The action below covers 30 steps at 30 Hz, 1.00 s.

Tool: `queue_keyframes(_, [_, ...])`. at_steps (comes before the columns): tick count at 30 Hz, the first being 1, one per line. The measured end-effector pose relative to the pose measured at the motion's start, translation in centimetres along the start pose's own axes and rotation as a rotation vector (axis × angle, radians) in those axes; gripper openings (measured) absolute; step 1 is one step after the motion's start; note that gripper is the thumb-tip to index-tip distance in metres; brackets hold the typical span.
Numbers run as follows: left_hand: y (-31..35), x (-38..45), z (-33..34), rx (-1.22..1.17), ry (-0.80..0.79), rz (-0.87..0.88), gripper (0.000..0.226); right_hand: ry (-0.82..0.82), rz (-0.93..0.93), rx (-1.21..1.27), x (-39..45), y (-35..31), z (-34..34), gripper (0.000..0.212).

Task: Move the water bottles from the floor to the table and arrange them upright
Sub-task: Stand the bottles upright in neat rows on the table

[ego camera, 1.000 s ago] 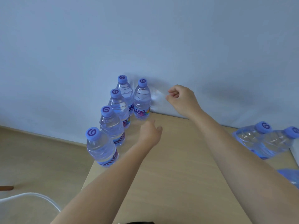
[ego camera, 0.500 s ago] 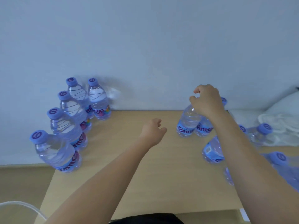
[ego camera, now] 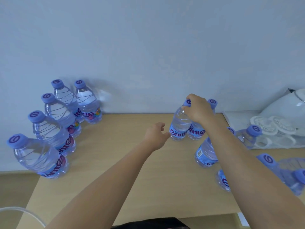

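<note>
Several clear water bottles with purple caps stand upright in a curved row [ego camera: 51, 133] along the left edge of the light wooden table [ego camera: 132, 164]. At the back right stand two more. My right hand [ego camera: 198, 111] grips the nearer one, a water bottle [ego camera: 179, 126], from above at its neck and cap. The second upright bottle [ego camera: 196, 132] is right behind it, partly hidden by my wrist. My left hand [ego camera: 156, 134] hovers with loosely curled fingers just left of the held bottle's label and holds nothing. Further bottles [ego camera: 205, 154] crowd the right side under my right forearm.
A white tray with plastic rings [ego camera: 274, 129] and a white rounded object [ego camera: 287, 106] sit at the table's far right, with a bottle [ego camera: 247, 136] beside them. The wall rises directly behind the table. A white cable [ego camera: 24, 212] crosses the floor at lower left.
My view swung right, away from the left row. My right hand crossed to the right-hand group and closed on a bottle's top. My left hand moved toward that bottle's base.
</note>
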State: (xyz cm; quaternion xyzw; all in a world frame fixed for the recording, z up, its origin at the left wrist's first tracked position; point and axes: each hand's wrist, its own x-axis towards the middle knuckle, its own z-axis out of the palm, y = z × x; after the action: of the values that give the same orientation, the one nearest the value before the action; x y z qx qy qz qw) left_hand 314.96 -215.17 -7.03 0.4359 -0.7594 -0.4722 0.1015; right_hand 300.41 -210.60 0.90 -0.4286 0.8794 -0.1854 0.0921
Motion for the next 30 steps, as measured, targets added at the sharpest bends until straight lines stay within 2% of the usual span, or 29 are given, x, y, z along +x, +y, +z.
queue_keyframes(8, [-3.2,-0.4,-2.0,-0.010,0.030,-0.053,0.055,0.001,-0.096,-0.074,-0.8,-2.2,0.6,0.025])
queue_keyframes(18, [-10.0,-4.4,-7.2,-0.097,0.129,-0.249,0.068,-0.087,-0.352,-0.002,-2.3,-12.0,4.0,0.025])
queue_keyframes(21, [-12.1,-5.9,-8.6,-0.218,0.161,-0.320,0.070,-0.120,-0.420,0.006,-2.7,-15.2,5.6,0.026])
queue_keyframes(25, [-14.6,-7.2,-10.3,-0.529,0.212,-0.433,0.067,-0.124,-0.501,0.018,-3.1,-19.1,6.9,0.025])
queue_keyframes(30, [-16.1,-7.5,-11.9,-0.791,0.230,-0.441,0.065,-0.148,-0.566,0.027,-3.0,-22.5,8.3,0.023])
